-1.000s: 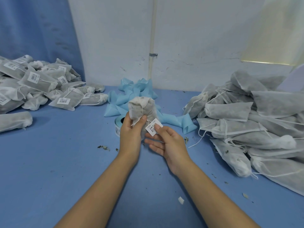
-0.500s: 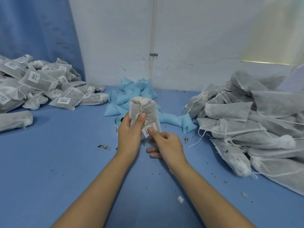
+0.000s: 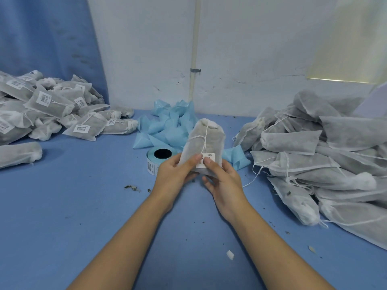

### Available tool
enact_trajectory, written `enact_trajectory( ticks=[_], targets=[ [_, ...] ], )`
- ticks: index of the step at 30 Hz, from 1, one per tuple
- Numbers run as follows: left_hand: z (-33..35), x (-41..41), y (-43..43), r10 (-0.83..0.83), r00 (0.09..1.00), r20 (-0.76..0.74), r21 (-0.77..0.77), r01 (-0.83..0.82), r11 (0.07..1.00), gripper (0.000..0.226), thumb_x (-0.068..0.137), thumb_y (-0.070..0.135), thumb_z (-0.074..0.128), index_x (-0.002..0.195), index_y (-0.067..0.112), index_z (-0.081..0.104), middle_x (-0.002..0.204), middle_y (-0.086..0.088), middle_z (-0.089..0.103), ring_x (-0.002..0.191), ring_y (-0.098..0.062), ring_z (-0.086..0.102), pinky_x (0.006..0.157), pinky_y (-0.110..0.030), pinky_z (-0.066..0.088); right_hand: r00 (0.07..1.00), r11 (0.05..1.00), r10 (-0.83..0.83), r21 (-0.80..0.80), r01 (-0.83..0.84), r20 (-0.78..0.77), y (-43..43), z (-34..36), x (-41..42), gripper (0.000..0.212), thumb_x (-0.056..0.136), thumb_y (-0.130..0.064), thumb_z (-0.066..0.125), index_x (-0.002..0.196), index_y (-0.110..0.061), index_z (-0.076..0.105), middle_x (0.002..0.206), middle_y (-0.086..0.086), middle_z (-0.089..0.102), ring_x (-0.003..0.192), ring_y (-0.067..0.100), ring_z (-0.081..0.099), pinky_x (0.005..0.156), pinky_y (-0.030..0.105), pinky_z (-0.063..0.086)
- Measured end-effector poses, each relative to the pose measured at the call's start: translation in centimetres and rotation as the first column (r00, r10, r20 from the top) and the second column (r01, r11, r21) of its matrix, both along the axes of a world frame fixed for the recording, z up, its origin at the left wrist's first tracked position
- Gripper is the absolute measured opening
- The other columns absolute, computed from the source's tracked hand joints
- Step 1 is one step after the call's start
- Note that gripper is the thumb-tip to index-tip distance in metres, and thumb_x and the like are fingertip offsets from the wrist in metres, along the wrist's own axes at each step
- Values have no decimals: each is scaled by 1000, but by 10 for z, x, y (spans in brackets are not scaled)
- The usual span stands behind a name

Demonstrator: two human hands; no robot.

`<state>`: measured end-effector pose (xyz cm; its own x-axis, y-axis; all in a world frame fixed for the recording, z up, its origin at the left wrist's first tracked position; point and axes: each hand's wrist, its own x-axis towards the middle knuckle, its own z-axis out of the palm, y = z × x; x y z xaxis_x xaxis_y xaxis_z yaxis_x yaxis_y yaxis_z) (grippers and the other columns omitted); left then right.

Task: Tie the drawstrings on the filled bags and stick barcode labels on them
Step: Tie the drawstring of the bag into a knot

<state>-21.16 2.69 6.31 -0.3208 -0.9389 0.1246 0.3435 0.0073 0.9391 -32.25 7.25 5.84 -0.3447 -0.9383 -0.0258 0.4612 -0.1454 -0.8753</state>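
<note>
- at a blue table, i hold one filled bag upright just above the surface, its tied drawstring hanging down the front.
- my left hand wraps round the bag's lower left side and my right hand pinches the lower right, fingers underneath; both thumbs sit on the white label.
- the label lies low on the front, near the bottom seam, with the string's end meeting its top edge.
- done well, i judge, this means rubbing both thumbs outward from the middle against the fingers behind, so the corners stick flat to the soft cloth.
- the label roll stands just behind my left hand, with blue backing strips beyond it.
- the labelled pile lies well to the left; the unlabelled pile crowds the right, loose strings near my right hand.
- bare table shows toward me and leftward, likely the easy way to the labelled pile.
</note>
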Motion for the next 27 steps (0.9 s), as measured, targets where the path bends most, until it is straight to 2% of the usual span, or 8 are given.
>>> enact_trajectory(
  ticks=[4, 10, 13, 18, 20, 22, 24, 27],
  targets=[
    [-7, -2, 0, -20, 1000, -21, 69, 21, 997, 23, 84, 23, 69, 98, 5, 70, 95, -8, 74, 90, -20, 71, 70, -21, 56, 1000, 1000, 1, -11, 0, 20, -2, -1, 0, 12, 87, -23, 66, 96, -16, 65, 90, 0, 73, 81, 11, 69, 67, 21, 53],
    [-8, 2, -2, -67, 994, -88, 106, 76, 991, 31, 72, 27, 72, 96, 6, 71, 97, -10, 74, 91, -19, 71, 70, -22, 56, 998, 1000, -12, -22, 13, 56, -3, -3, -2, 11, 85, -28, 65, 89, -18, 63, 85, -1, 73, 79, 8, 68, 67, 22, 51],
    [-8, 2, -3, -49, 997, -59, 90, 55, 994, 18, 80, 23, 70, 92, 10, 73, 94, -6, 75, 87, -16, 71, 68, -21, 56, 997, 999, -19, -37, 22, 69, -2, -3, -2, 7, 87, -24, 64, 89, -17, 64, 86, -1, 72, 80, 9, 68, 70, 22, 51],
    [-5, 0, 3, 66, 987, 149, -32, -62, 998, 27, 87, 28, 65, 81, 2, 64, 58, -7, 59, 42, -14, 51, 40, -21, 42, 998, 999, -46, -15, 47, 30, -3, -1, -1, 11, 88, -28, 63, 90, -17, 65, 85, -2, 70, 78, 8, 64, 69, 21, 47],
    [1, -1, 5, 133, 991, 26, 37, -134, 990, 25, 89, 25, 64, 77, 4, 59, 56, -6, 59, 39, -13, 51, 38, -20, 41, 997, 998, -62, 12, 61, 38, -3, 0, -1, 15, 86, -31, 65, 90, -16, 66, 84, -3, 67, 71, 9, 59, 66, 22, 46],
    [12, -1, 0, 155, 936, -315, 184, -100, 978, 12, 92, 18, 60, 91, 6, 61, 79, -3, 72, 68, -10, 69, 54, -20, 53, 995, 996, -83, 45, 81, 53, -4, 1, -1, 20, 83, -34, 68, 89, -15, 67, 85, -4, 65, 65, 10, 55, 63, 23, 47],
    [21, 2, -5, 144, 829, -540, 232, -18, 973, 37, 90, 15, 60, 126, 7, 52, 122, 1, 65, 113, -8, 61, 75, -26, 58, 995, 995, -81, 59, 77, 63, -4, 0, -2, 23, 79, -34, 70, 90, -14, 67, 85, -4, 66, 63, 10, 55, 62, 23, 49],
    [23, 5, -5, 99, 848, -520, 205, 12, 979, 92, 76, 17, 66, 151, 3, 14, 145, 7, 46, 131, -8, 45, 88, -32, 54, 992, 995, -75, 70, 69, 99, -5, -1, -4, 20, 81, -29, 71, 91, -13, 67, 86, -3, 67, 62, 9, 58, 61, 22, 51]
  ],
)
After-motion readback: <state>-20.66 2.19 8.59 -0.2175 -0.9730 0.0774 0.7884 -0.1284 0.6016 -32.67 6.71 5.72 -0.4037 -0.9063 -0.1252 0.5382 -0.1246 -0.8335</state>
